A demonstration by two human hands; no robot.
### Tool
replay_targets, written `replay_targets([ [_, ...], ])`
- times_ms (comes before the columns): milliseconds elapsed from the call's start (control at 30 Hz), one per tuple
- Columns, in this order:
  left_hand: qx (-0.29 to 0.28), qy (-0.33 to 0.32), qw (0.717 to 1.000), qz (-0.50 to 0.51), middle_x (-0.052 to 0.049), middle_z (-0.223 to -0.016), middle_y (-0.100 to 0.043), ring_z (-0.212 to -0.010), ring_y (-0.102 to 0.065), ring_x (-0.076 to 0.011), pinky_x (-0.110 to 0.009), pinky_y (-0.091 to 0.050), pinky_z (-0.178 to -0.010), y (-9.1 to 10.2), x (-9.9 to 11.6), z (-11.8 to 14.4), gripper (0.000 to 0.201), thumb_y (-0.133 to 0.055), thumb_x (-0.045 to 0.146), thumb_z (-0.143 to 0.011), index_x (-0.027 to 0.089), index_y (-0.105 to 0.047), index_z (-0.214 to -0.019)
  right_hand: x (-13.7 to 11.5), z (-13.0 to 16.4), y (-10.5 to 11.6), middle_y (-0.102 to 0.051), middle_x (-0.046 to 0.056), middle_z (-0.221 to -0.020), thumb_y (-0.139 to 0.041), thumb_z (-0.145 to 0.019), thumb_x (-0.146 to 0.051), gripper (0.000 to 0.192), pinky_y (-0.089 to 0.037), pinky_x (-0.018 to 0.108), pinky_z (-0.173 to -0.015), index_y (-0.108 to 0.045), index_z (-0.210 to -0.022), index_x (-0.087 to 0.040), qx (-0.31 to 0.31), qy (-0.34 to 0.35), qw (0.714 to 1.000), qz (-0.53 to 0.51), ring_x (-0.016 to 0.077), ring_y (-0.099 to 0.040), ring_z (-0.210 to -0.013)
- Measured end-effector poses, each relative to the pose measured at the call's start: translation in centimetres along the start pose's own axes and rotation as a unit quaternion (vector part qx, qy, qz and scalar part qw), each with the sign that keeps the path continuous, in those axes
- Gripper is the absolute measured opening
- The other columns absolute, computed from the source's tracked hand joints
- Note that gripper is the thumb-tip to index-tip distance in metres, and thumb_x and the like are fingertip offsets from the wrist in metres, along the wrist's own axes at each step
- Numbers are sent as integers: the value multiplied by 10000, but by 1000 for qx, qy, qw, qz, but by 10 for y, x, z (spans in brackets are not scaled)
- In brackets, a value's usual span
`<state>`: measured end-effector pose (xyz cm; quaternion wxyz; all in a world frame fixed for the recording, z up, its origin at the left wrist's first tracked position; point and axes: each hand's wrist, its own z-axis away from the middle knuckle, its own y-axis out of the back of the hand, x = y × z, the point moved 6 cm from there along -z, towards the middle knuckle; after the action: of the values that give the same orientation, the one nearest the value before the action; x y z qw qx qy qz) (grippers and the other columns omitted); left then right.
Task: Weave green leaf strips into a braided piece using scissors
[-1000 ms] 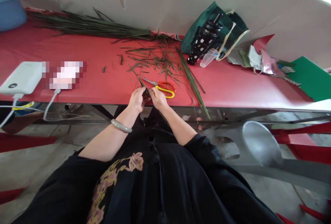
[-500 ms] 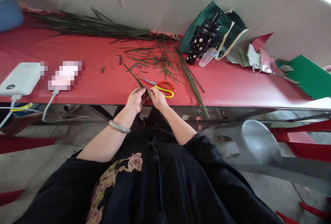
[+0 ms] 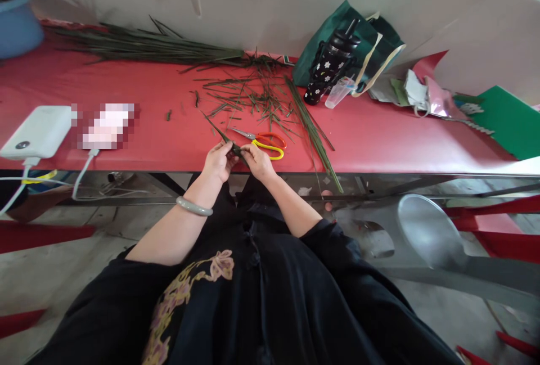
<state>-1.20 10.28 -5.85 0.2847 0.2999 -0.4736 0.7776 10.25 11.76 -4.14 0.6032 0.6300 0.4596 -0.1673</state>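
Fingers (image 3: 226,153) of your left hand (image 3: 217,161) are pinched shut on a narrow green leaf strip (image 3: 217,131), and those of your right hand (image 3: 259,162) are closed on the same strip from the other side. Both hands meet at the near edge of the red desk (image 3: 379,134). The strip's free end slants up and to the left over the desk surface.

From the left: a blue pot (image 3: 17,22) stands at the far corner. A white power bank (image 3: 36,131) lies near the front edge, with white cables (image 3: 80,176) hanging off it below the desk. Beside it is a blurred patch; what lies there cannot be told. A long bundle of green leaves (image 3: 143,47) runs along the wall. Cut leaf scraps (image 3: 248,95) are scattered just beyond your hands. Scissors (image 3: 264,141) with orange and yellow handles lie just beside your right hand, blades pointing left. A thin sheaf of stems (image 3: 314,131) runs diagonally to the right of the scissors and overhangs the front edge. A black flowered bottle (image 3: 331,67) leans against a green bag (image 3: 358,44), a clear cup (image 3: 340,93) touching it. Crumpled paper (image 3: 426,98) and a green sheet (image 3: 506,123) lie at the far right.

A grey bangle (image 3: 194,207) sits on your left wrist.
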Motion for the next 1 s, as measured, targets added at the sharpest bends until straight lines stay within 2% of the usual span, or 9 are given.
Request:
replay_targets([
  [133, -52, -4, 999, -10, 7, -612, -559, -534, -544, -84, -209, -464, -515, -2, 4, -1, 78, -605, 133, -670, 142, -528, -670, 3, -4, 2, -615, 15, -880, -407, -841, -338, 243, -431, 246, -754, -562, -952, -187, 12, -19, 1000, -8, 132, -567, -831],
  [200, -56, -5, 998, -18, 9, -606, -554, -532, -542, -83, -209, -466, -520, -2, 3, -3, 101, -619, 128, -649, 143, -520, -661, 2, -4, 3, -617, 14, -877, -407, -839, -334, 240, -432, 247, -750, -561, -954, -190, 12, -25, 1000, -5, 133, -569, -834],
  [333, -18, -12, 1000, -13, 31, -542, -510, -479, -508, -84, -202, -436, -462, 2, 1, -5, 114, -615, 176, -644, 155, -502, -648, -1, -1, 1, -621, 0, -853, -404, -840, -341, 240, -433, 245, -702, -549, -974, -206, -6, -27, 1000, 15, 129, -577, -782],
  [533, 42, 15, 999, 20, 30, -497, -483, -412, -442, -60, -174, -382, -406, 5, 3, -6, 108, -527, 183, -705, 151, -494, -607, -3, 0, 0, -619, -2, -820, -433, -825, -341, 238, -427, 239, -654, -545, -974, -193, -15, -7, 999, 32, 127, -578, -739],
  [700, 55, 23, 996, 71, 41, -457, -443, -385, -416, -47, -151, -349, -371, 5, 8, -6, 135, -525, 148, -710, 156, -465, -589, -4, -1, -1, -621, -3, -837, -445, -818, -347, 233, -433, 255, -664, -561, -965, -208, -23, -12, 998, 61, 140, -580, -758],
  [800, 43, 2, 998, 56, 45, -468, -458, -389, -428, -46, -149, -362, -370, 6, 11, -7, 144, -577, 191, -707, 160, -475, -610, -5, -1, 0, -624, -3, -850, -444, -818, -352, 224, -439, 263, -687, -565, -949, -217, -29, -12, 997, 66, 148, -581, -780],
  [1000, -6, -30, 999, 24, 30, -562, -542, -491, -521, -74, -209, -481, -515, 4, 10, -7, 209, -684, 242, -639, 164, -491, -622, -7, -1, 1, -624, 25, -894, -394, -842, -344, 225, -448, 305, -676, -535, -972, -226, -23, -50, 994, 96, 198, -588, -818],
])
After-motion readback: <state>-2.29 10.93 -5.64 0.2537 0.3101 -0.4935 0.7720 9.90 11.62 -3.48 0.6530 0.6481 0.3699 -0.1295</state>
